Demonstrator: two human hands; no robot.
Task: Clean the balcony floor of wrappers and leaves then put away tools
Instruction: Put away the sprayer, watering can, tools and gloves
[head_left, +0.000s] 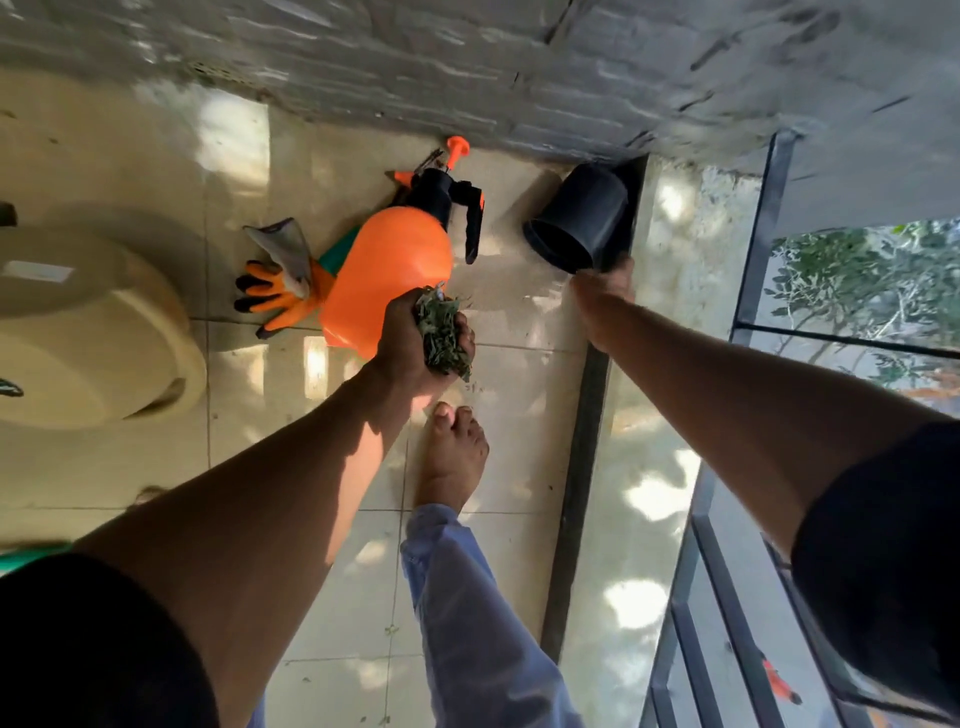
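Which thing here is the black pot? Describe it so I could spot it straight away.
Start at the grey wall and follow its base right to the corner by the railing. There the black pot is tipped, its mouth toward the camera, the right hand at its rim. Unlike the orange sprayer beside it, it is plain black.

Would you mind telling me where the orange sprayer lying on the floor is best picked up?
Grip the black trigger handle at the neck of the sprayer, coming from above on its right. The bottle lies on its side, its body is probably too wide for one hand, and the gloves crowd its left.
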